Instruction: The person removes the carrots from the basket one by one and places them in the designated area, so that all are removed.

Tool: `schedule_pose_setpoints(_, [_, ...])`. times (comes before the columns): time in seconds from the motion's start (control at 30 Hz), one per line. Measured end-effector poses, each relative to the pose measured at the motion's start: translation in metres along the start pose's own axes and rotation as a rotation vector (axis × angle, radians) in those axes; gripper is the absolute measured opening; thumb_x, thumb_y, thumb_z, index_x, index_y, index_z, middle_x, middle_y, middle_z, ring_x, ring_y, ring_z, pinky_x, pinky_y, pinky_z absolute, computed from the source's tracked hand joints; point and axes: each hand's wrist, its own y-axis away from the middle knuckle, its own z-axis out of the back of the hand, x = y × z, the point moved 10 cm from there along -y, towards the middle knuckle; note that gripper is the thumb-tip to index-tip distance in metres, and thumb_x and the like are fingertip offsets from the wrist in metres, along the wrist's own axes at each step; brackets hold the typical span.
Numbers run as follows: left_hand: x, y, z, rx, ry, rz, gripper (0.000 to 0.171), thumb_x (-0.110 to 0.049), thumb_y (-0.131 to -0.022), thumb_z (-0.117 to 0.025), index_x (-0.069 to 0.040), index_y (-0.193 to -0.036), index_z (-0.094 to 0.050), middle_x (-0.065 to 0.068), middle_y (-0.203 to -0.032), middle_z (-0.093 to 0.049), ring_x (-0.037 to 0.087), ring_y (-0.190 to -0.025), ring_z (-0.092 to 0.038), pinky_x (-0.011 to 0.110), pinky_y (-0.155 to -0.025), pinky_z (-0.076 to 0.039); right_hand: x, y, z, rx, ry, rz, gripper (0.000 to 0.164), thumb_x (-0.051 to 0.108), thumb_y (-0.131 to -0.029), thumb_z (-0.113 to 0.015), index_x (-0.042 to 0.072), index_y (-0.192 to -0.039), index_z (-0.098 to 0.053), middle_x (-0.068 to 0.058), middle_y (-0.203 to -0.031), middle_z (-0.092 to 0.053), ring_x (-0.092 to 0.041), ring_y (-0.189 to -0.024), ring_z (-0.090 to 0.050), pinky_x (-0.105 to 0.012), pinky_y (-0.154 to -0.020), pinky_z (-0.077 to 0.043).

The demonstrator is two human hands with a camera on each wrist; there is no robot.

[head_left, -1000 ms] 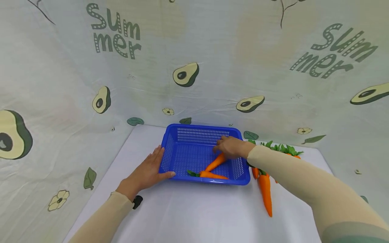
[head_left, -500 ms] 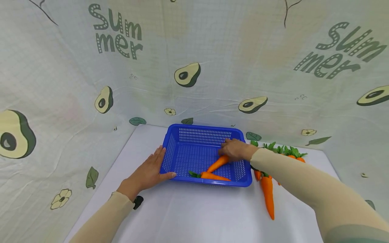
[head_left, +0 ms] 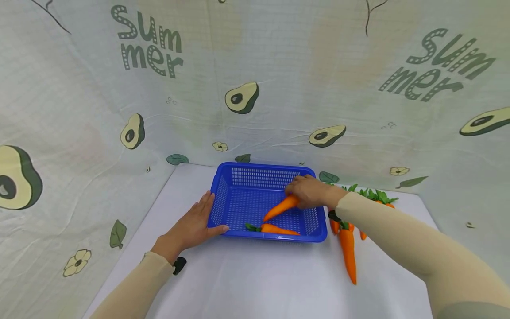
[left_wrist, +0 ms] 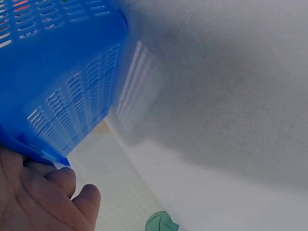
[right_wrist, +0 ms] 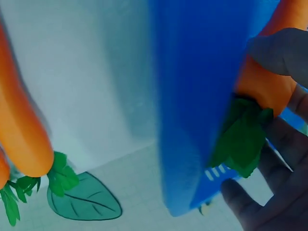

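Note:
A blue perforated plastic basket (head_left: pixel 255 199) stands on the white-covered table. My right hand (head_left: pixel 307 191) is inside its right half and grips an orange carrot (head_left: pixel 282 208) near the leafy end, its tip slanting down to the left. In the right wrist view, thumb and fingers lie around the top of the carrot (right_wrist: pixel 262 86), green leaves below it. Another carrot (head_left: pixel 279 229) with a leafy top lies along the basket's front wall. My left hand (head_left: pixel 195 226) rests against the basket's left side, fingers straight, thumb at the front rim; in the left wrist view fingertips touch the rim.
To the right of the basket, several leafy-topped carrots (head_left: pixel 348 254) lie on the table (head_left: pixel 255 279), partly hidden by my right forearm. A printed cloth with avocados and lettering (head_left: pixel 279 66) hangs behind and at the sides.
The right hand has raised and shifted the carrot slightly; more of it now shows, with its tip further left and up. The left hand and basket keep their places.

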Motion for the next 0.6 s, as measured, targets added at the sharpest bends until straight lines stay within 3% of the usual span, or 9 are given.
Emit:
schedule_pose_setpoints(0.17, [0.0,0.0,-0.001,0.008,-0.006,0.006,0.121,-0.089,-0.076,-0.039,-0.009,-0.158,-0.001,0.008,-0.166,0.001,0.032,-0.152,-0.011,0.051,-0.122,-0.017,-0.002,0.007,0.01,0.015,-0.107,-0.078,0.037,0.026,-0.081,-0.076,0.024,-0.115,-0.062,0.006,-0.1,-0.067,-0.019,-0.094,-0.058,-0.047,-0.092,-0.044])
schedule_pose_setpoints(0.3, [-0.001,0.0,-0.003,0.007,0.001,0.002,0.121,-0.089,-0.076,-0.04,-0.009,-0.158,0.0,0.009,-0.166,0.002,0.032,-0.152,-0.011,0.052,-0.122,-0.017,-0.002,0.016,0.02,0.006,-0.202,-0.119,0.039,0.027,-0.082,-0.075,0.024,-0.118,-0.06,0.007,-0.102,-0.064,-0.015,-0.087,-0.056,-0.04,-0.087,-0.047])
schedule_pose_setpoints(0.47, [-0.001,0.0,-0.003,0.005,0.025,0.005,0.121,-0.088,-0.076,-0.041,-0.009,-0.158,0.0,0.009,-0.166,0.001,0.034,-0.152,-0.012,0.053,-0.121,-0.017,0.0,0.029,0.035,-0.06,-0.317,-0.139,0.037,0.025,-0.082,-0.075,0.022,-0.117,-0.061,0.004,-0.104,-0.058,-0.014,-0.085,-0.054,-0.031,-0.076,-0.051])
schedule_pose_setpoints(0.6, [0.001,0.001,-0.002,0.001,0.042,0.007,0.122,-0.088,-0.076,-0.042,-0.008,-0.158,0.0,0.01,-0.166,0.001,0.036,-0.151,-0.013,0.054,-0.121,-0.018,0.0,0.038,0.043,-0.094,-0.387,-0.162,0.039,0.027,-0.083,-0.075,0.024,-0.118,-0.06,0.006,-0.106,-0.059,-0.014,-0.088,-0.054,-0.03,-0.077,-0.049])
